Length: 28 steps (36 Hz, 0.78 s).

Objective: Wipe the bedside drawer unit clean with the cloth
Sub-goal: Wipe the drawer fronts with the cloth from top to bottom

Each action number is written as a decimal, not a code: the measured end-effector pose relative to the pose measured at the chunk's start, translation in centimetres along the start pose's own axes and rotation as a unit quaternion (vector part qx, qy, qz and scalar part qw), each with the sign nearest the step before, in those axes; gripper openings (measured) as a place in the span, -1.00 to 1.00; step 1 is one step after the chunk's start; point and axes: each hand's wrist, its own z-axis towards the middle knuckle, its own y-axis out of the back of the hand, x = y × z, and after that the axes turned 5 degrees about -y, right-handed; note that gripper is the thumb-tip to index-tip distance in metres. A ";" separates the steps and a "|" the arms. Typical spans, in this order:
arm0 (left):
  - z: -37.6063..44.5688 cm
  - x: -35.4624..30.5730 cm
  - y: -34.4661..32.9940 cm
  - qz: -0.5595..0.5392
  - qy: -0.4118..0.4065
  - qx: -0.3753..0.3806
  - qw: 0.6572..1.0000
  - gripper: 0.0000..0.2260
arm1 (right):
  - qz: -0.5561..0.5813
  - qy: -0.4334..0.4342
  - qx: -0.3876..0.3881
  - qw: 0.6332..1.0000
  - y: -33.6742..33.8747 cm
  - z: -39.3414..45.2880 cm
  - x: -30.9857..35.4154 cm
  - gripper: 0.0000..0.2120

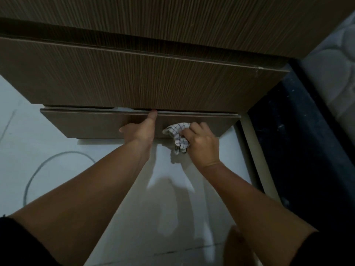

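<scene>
**Lower drawer front under the cloth**

Fingers (194,127) of the right hand (202,143) are curled tight round a bunched checked cloth (179,135), pressing it against the front of the bottom drawer (86,121) of the bedside drawer unit (134,81). Just left of them, the left hand (139,131) lies against the same drawer front with its forefinger (152,116) stretched straight up to the top edge, the tip at the narrow gap under the upper drawer; it holds nothing.

Risks, as I judge them: that fingertip sits right at the gap, so if the wiping pressure pushes the drawer in, it could be pinched. A loose tail of cloth hangs below the right fingers and might drag on the floor (57,143), picking up dirt and smearing it back on the wood. A grey cable (38,167) loops on the floor well left of both hands, clear of the work.

The bottom drawer stands slightly out, but its inside is hidden, so what it holds cannot be told
</scene>
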 end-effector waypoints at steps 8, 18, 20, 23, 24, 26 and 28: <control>-2.2 -0.1 -4.0 0.072 -0.001 -0.011 0.997 -0.02 | -0.057 0.068 -0.052 0.995 1.4 0.7 -3.8 -0.85; -2.3 0.3 -5.7 0.065 -0.007 -0.030 0.997 -0.06 | -0.038 0.006 0.035 0.999 -3.3 -1.9 -4.9 -0.78; -2.3 0.3 -5.8 0.061 -0.009 -0.034 0.998 -0.08 | -0.046 -0.008 0.066 0.997 -3.7 -2.1 -4.7 -0.89; -2.3 0.2 -5.9 0.069 -0.014 -0.037 0.997 -0.11 | -0.038 -0.039 0.128 0.990 -4.2 -2.4 -4.4 -0.83; -2.3 0.2 -5.8 0.073 -0.013 -0.037 0.997 -0.12 | -0.031 -0.053 0.140 0.988 -4.2 -2.5 -4.3 -0.79; -2.2 0.2 -5.7 0.075 -0.007 -0.038 0.996 -0.13 | -0.024 -0.069 0.146 0.987 -4.0 -2.7 -4.0 -0.74; -2.2 -0.1 -5.7 0.069 0.000 -0.040 0.997 -0.13 | -0.013 -0.070 0.134 0.988 -3.5 -2.9 -4.0 -0.73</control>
